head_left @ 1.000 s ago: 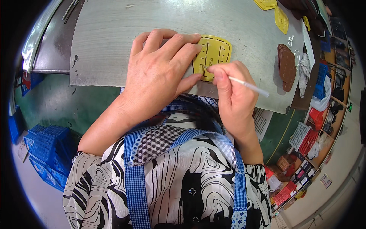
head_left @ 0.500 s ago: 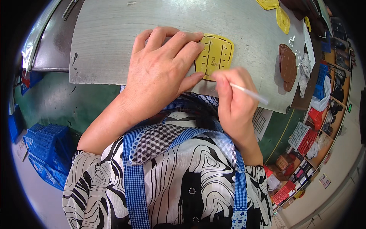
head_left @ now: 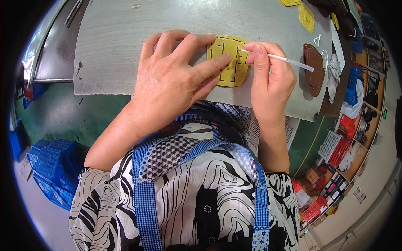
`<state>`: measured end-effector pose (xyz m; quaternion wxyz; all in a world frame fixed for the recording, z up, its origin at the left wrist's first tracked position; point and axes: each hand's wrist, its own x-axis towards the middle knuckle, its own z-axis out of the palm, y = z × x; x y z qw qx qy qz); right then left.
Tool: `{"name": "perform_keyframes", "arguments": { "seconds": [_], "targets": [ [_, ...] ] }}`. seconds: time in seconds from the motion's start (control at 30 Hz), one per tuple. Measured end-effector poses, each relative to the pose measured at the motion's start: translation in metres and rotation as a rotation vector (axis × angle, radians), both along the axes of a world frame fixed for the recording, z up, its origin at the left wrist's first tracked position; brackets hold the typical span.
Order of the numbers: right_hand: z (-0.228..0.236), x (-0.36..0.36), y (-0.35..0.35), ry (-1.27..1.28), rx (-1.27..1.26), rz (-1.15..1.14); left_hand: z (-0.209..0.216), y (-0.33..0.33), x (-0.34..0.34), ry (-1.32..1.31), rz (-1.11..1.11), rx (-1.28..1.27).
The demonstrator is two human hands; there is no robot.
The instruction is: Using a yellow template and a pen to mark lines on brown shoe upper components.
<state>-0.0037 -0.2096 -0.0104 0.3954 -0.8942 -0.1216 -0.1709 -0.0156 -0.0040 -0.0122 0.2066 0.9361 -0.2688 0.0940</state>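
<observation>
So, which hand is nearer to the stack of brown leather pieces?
Right. The right hand works beside the yellow piece, just left of the brown leather stack; the left hand lies farther left, pressing the yellow piece.

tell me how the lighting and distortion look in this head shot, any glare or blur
Head view: even, bright light, soft shadow under the left hand on the grey board; glare on the metal strip at left; fisheye bends the board's edges, black corners; the yellow piece and right hand are sharp.

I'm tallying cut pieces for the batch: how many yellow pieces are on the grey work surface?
4. One yellow piece lies under the left hand; three more near the far right edge: and a sliver. Others may be hidden beyond the frame.
</observation>
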Motion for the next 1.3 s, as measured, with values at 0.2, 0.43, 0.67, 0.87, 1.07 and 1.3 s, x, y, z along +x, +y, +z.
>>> {"name": "perform_keyframes", "arguments": {
  "seconds": [0.2,0.43,0.67,0.87,1.07,1.3],
  "targets": [
    [0.02,-0.048,0.003,0.154,-0.157,0.074,-0.001,0.002,0.0,-0.01,0.006,-0.005],
    [0.018,-0.039,-0.005,0.215,0.124,-0.01,0.0,0.003,0.0,-0.014,0.001,0.005],
    [0.006,-0.004,0.0,0.049,-0.024,-0.039,0.002,0.002,0.0,-0.013,-0.007,0.008],
    [0.013,-0.029,0.001,0.115,-0.139,-0.037,0.001,0.003,-0.002,-0.003,-0.002,0.012],
    [0.019,-0.049,-0.005,0.297,0.049,0.018,0.007,0.004,0.009,-0.004,-0.047,0.008],
    [-0.001,-0.014,-0.012,-0.049,0.037,-0.095,0.024,0.001,0.043,0.185,-0.143,-0.02]
  ]
}}
